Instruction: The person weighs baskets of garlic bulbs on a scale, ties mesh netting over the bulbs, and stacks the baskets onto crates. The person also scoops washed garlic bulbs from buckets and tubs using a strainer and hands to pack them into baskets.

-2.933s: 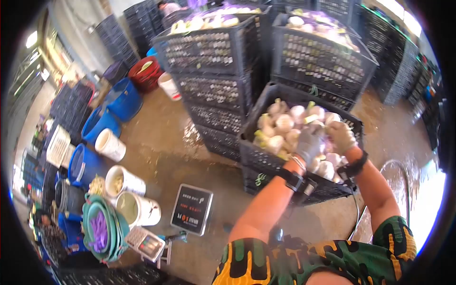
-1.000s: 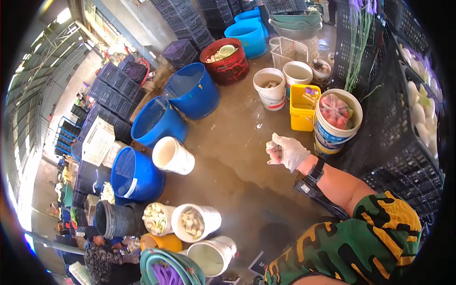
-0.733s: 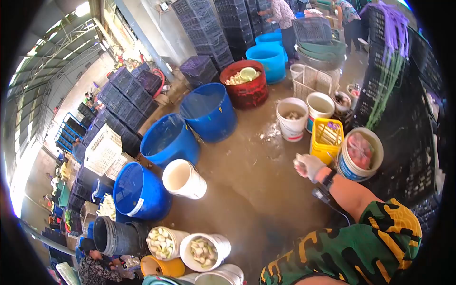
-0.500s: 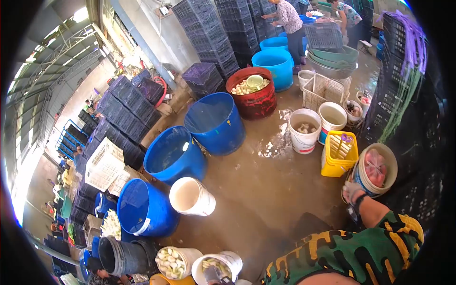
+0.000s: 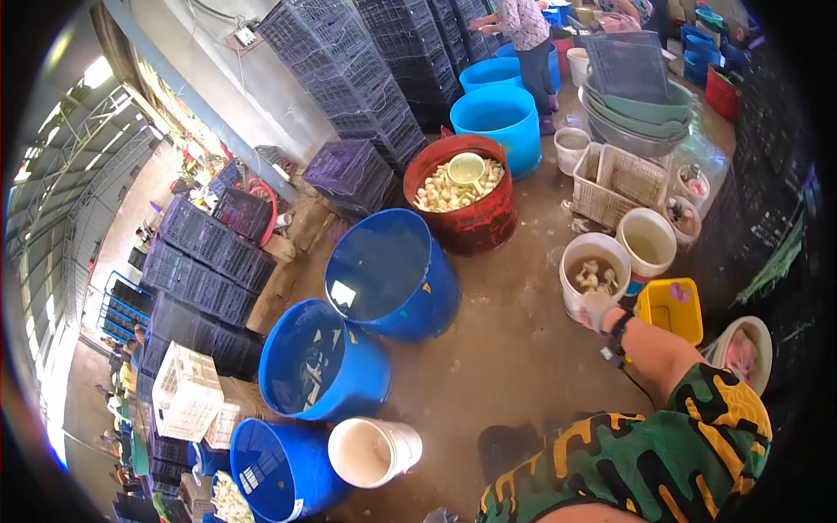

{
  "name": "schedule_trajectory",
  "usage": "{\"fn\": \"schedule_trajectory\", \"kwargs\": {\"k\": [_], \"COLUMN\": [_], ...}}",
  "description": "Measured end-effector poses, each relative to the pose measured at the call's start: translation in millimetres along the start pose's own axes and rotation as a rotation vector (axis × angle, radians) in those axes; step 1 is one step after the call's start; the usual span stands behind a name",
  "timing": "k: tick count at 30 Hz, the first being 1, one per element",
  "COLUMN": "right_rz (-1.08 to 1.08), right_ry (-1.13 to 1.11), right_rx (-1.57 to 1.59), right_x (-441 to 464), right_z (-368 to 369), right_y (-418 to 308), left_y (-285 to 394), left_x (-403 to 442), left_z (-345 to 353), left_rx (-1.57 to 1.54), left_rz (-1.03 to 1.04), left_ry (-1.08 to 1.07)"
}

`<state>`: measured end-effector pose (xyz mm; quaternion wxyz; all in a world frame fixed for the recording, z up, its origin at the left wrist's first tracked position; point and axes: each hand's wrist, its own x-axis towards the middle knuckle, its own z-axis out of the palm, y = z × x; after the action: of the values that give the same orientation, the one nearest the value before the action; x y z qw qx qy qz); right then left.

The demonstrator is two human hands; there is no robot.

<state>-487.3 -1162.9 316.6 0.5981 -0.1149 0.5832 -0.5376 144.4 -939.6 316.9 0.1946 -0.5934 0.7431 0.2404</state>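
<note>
My right hand (image 5: 598, 311), in a pale glove with a dark band at the wrist, is in front of the near side of a white bucket (image 5: 572, 296) that holds pale pieces in brownish water. I cannot tell if it touches the rim, and its fingers are too blurred to read. Close to my forearm stands a yellow container (image 5: 689, 324) with something purple in it. A second pale bucket (image 5: 667, 248) is just behind. Past my elbow, another bucket (image 5: 760, 336) contains a pink bag. My left hand is not visible; a small grey shape at the bottom edge is unclear.
Blue barrels (image 5: 440, 301) line the left side of the wet floor (image 5: 497, 366), with a white bucket (image 5: 405, 449) beside them. Further back, a red barrel (image 5: 475, 222) holds pale pieces and a ladle (image 5: 466, 168). Crate stacks (image 5: 323, 78) rise behind; a person (image 5: 523, 30) stands there.
My right hand has moved from beside the pink-bag bucket to the white bucket. The view has shifted. Pale strips now show in the middle blue barrel; those seen in the yellow container no longer show.
</note>
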Motion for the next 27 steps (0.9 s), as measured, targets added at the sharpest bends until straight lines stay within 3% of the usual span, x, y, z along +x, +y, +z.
{"fn": "schedule_trajectory", "kwargs": {"k": [1, 2, 3, 5, 6, 7, 9, 12, 18, 19, 20, 21, 23, 27], "right_rz": [0.063, 0.022, -0.018, -0.067, -0.123, -0.147, 0.069, 0.171, 0.147, 0.086, 0.097, 0.066, 0.056, 0.021], "right_ry": [-0.152, -0.167, -0.182, -0.137, -0.093, -0.093, -0.124, -0.030, -0.081, -0.032, -0.145, -0.061, -0.212, -0.140], "right_rx": [-0.067, -0.140, -0.213, -0.305, -0.395, -0.405, -0.327, -0.203, -0.171, -0.220, -0.202, -0.246, -0.281, -0.394], "right_x": [18.9, 27.5, 37.8, 80.5, 102.3, 134.6, 183.7, 235.0, 350.4, 376.8, 416.3, 438.0, 503.7, 632.0], "right_z": [39.1, 82.8, 119.1, 168.7, 189.5, 203.1, 218.4, 246.3, 352.9, 380.7, 403.1, 439.0, 499.6, 614.7], "right_y": [-32.8, -66.1, -94.0, -128.6, -141.6, -158.1, -175.2, -212.3, -288.3, -298.8, -306.0, -320.3, -341.8, -373.1], "left_y": [20.2, 45.3, 37.4, -3.4, -59.5, -80.5, -95.3, -104.7, -86.3, -80.3, -73.5, -66.2, -48.8, -9.1], "left_x": [6.3, 10.0, 34.5, 76.9, 110.6, 154.1, 212.1, 297.6, 424.6, 444.3, 462.1, 479.3, 512.8, 565.1], "left_z": [-42.1, -94.1, -103.3, -93.5, -52.6, -59.6, -69.9, -101.1, -213.8, -232.1, -250.0, -266.0, -303.2, -382.2], "left_rx": [0.158, 0.157, 0.155, -0.101, -0.494, -0.509, -0.137, -0.298, -0.477, -0.508, -0.543, -0.573, -0.625, -0.719], "left_rz": [0.076, -0.045, -0.046, -0.244, -0.413, -0.400, -0.240, -0.303, -0.318, -0.323, -0.341, -0.354, -0.396, -0.514], "left_ry": [-0.036, -0.049, -0.048, -0.067, -0.023, -0.006, 0.059, 0.034, 0.097, 0.109, 0.115, 0.126, 0.149, 0.181]}}
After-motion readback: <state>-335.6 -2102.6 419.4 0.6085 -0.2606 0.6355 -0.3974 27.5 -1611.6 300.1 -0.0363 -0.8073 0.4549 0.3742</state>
